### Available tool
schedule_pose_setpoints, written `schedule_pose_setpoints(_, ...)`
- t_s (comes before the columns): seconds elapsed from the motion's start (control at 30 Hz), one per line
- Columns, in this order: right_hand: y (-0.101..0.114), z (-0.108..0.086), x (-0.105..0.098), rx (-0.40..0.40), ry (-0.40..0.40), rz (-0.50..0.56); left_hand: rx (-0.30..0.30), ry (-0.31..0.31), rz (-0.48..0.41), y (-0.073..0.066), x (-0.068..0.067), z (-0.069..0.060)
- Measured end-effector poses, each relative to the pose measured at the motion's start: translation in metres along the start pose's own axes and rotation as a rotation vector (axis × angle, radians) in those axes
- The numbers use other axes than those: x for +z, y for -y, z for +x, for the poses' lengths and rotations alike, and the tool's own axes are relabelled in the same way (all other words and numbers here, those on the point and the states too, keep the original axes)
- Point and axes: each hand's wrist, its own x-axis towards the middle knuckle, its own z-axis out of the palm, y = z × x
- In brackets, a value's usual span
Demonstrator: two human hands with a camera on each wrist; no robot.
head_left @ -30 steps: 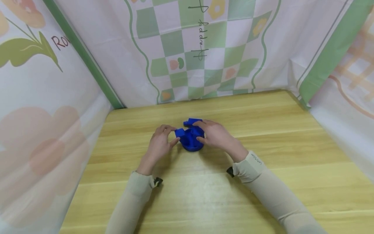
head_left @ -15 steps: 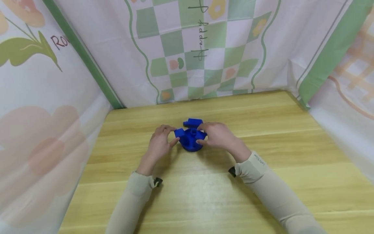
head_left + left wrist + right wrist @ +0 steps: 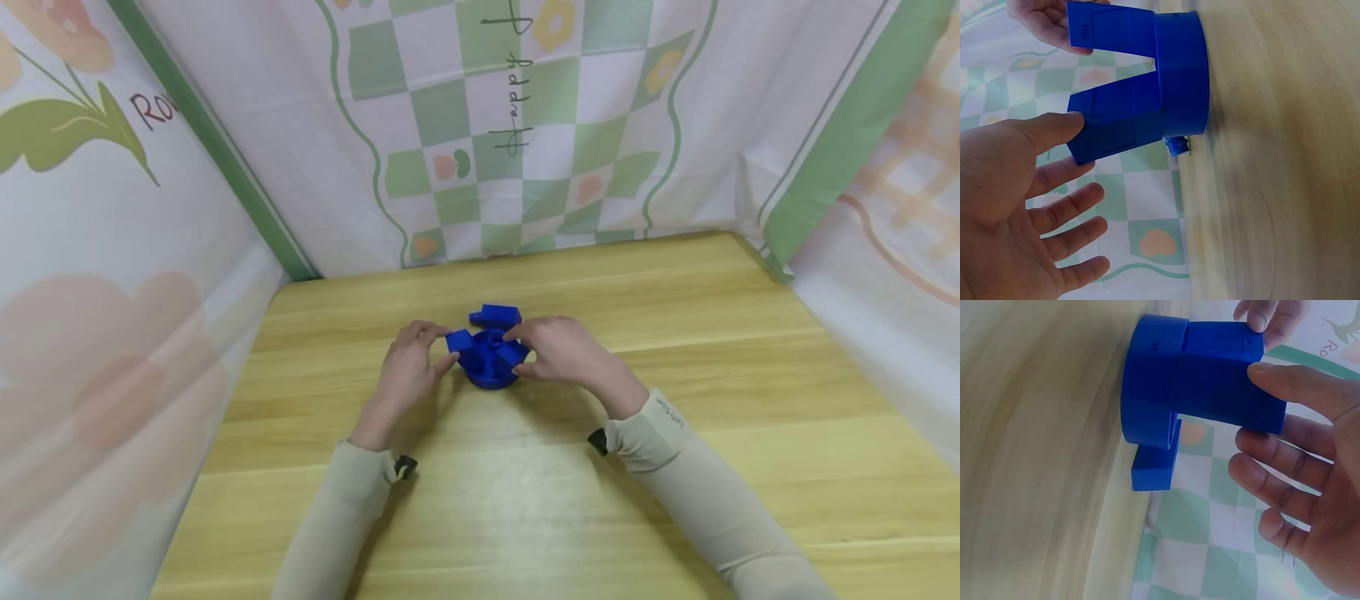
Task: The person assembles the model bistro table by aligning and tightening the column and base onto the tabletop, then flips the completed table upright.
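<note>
A round, shallow blue base (image 3: pixel 491 379) sits on the table, with two blue rectangular blocks rising from it and leaning apart. My left hand (image 3: pixel 411 367) pinches the top of the left block (image 3: pixel 1116 115) between thumb and index finger, other fingers spread. The right block (image 3: pixel 1229 390) is pinched near its top by my right hand (image 3: pixel 562 350), thumb against one face. How the blocks' lower ends fit in the base is hidden by its wall. Behind the base lies a third blue block (image 3: pixel 498 315) with a small peg at its left end; neither hand touches it.
The wooden tabletop (image 3: pixel 525 500) stretches toward me and to both sides. Printed cloth curtains (image 3: pixel 300 167) hang along the back and both sides. Dark wrist-camera mounts (image 3: pixel 405 467) stick out from the sleeves.
My right hand has shifted slightly right, and the block in it has moved and turned with it, leaving the third block more visible. My left hand and the base have barely moved.
</note>
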Motion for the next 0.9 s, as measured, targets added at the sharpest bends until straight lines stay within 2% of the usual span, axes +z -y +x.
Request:
schedule_pose_setpoints(0.2,0.000,0.000,0.000,-0.006,-0.012,-0.016,0.017,-0.011,-0.007,0.001,0.000,0.000)
schedule_pose_setpoints(0.3,-0.001,0.000,0.000,-0.003,0.004,0.005,0.005,0.000,-0.016,0.001,0.000,0.000)
schedule_pose_setpoints(0.5,-0.007,-0.001,0.001,0.036,0.053,0.075,-0.054,0.022,-0.019,0.000,-0.001,0.000)
schedule_pose_setpoints(0.63,-0.009,-0.002,-0.002,0.039,0.049,0.096,-0.106,0.005,-0.004,-0.001,-0.002,0.000)
schedule_pose_setpoints(0.9,-0.010,-0.003,-0.003,0.027,0.027,0.096,-0.214,0.022,0.035,-0.008,0.006,0.003)
